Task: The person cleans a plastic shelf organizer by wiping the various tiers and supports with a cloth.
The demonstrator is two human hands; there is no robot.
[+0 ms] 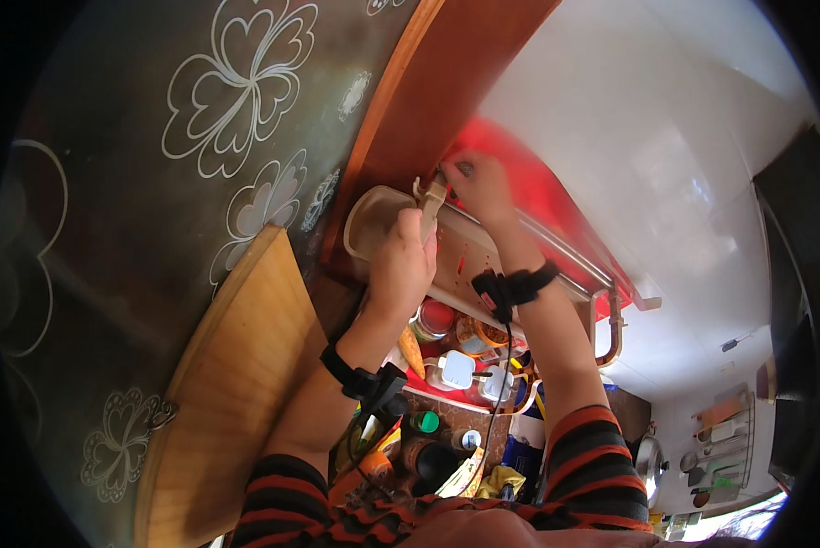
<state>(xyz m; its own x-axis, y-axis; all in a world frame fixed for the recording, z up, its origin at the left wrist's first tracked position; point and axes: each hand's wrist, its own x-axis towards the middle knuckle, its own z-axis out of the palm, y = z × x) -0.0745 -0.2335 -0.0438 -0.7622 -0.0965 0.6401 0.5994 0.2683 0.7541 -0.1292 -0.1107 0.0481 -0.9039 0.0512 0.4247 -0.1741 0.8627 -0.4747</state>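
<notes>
My left hand (pixel 406 264) is closed around a beige plastic post (pixel 432 204) at the near left corner of a shelf rack. Just beyond it, my right hand (pixel 484 185) reaches over the rack, its fingers bent by the post's top end. A small dark patterned thing (pixel 465 166) shows at those fingers; blur hides what it is and whether it is held. The rack's upper beige tray (pixel 465 257) bears red marks, and a metal rail (pixel 567 253) runs along its wall side. Behind the rail stands a red panel (pixel 530 175).
On the red lower shelf (pixel 437 394) are a red-lidded jar (pixel 436 318) and white-lidded containers (pixel 456 370). Beneath stand several bottles, one with a green cap (pixel 424 421). A wooden board (pixel 235 383) stands at left, beside a flower-patterned dark surface (pixel 129 274). Utensils (pixel 715 455) hang at right.
</notes>
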